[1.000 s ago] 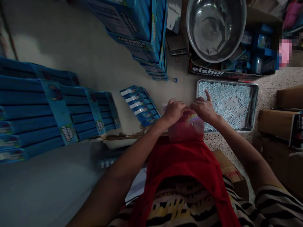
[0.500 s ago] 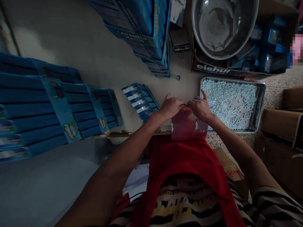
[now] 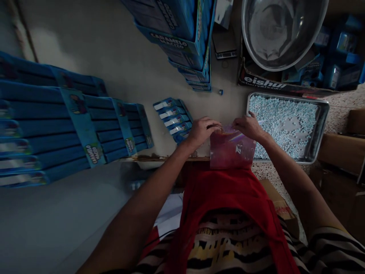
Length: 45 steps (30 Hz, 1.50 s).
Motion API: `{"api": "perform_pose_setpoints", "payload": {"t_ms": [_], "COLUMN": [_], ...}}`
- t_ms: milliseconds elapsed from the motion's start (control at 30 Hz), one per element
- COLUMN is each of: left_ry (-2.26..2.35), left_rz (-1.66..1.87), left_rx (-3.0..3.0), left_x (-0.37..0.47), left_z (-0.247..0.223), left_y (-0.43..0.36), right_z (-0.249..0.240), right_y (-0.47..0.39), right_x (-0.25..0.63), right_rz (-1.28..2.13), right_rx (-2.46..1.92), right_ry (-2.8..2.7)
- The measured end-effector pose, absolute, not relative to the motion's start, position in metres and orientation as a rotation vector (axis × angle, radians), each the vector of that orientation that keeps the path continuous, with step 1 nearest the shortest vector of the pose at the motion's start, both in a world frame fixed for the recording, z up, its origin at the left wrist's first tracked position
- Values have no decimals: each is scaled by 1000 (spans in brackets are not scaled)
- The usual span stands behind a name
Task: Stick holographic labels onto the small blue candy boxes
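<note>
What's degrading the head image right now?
Head view: dim overall; glare on the metal bowl and the plastic bag; wide-angle stretch toward the edges; dark shadow among the boxes at lower right; fine print on the blue cartons soft.

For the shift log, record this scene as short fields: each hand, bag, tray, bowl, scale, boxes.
left hand: pinching bag's top edge
right hand: same edge, further right
bag: see-through, before red apron
tray: metal, holds pale pellets
bowl: metal, over open carton
scale: between carton and blue boxes
blue boxes: stacked, more at far left
</note>
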<state>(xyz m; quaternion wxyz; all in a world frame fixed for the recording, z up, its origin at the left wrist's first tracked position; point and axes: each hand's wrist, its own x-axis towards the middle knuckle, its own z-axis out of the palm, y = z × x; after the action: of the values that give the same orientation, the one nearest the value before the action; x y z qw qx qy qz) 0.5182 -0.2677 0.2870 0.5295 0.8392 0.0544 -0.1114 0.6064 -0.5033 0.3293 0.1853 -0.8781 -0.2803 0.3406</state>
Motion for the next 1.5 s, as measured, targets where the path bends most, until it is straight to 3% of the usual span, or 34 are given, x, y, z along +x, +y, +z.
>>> {"api": "perform_pose_setpoints", "payload": {"t_ms": [333,900,1133,1500], "left_ry": [444,722,815,794], "left_rz": [-441,-325,-400,-392], "left_rx": [1897,1472,1492,1550], "left_x": [532,543,549,561], "left_z": [290,265,242,233], "left_y": [-273,-259,-257,-253], "right_z": [334,316,303,274], "right_y": [-477,-444,-429,-422], "right_x": [593,650,613,572], "right_rz": [694,883,536,491], "right_rx": [-2525,-2618,-2671,-2645], "right_ry": [-855,-920,-877,-956]}}
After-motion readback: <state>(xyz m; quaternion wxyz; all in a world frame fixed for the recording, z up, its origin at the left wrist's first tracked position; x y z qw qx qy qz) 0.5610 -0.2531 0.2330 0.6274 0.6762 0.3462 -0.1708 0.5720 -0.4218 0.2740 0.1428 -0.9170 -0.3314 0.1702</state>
